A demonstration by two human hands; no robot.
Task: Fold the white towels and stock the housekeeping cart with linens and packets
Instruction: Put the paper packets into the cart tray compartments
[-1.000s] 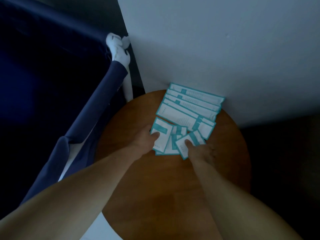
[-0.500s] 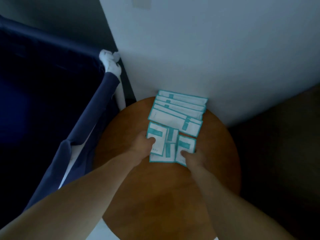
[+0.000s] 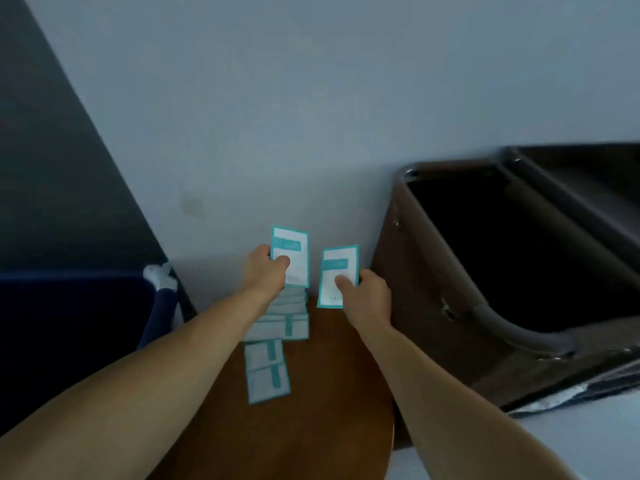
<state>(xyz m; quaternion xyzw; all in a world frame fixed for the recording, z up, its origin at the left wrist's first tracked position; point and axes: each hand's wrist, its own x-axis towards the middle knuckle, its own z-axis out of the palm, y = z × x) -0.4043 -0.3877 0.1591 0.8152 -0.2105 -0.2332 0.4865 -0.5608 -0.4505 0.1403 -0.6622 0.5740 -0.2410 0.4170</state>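
While spare packets (image 3: 275, 328) lie on the counter (image 3: 322, 420), our left hand (image 3: 265, 276) pinches a teal-edged packet (image 3: 293, 244) upright above them, and our right hand (image 3: 367, 289) pinches a second packet (image 3: 341, 263) beside it.

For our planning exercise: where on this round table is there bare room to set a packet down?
Bare wood on the round table lies between the small packets and the brown bin, and across the near side. The far left is crowded with long packets.
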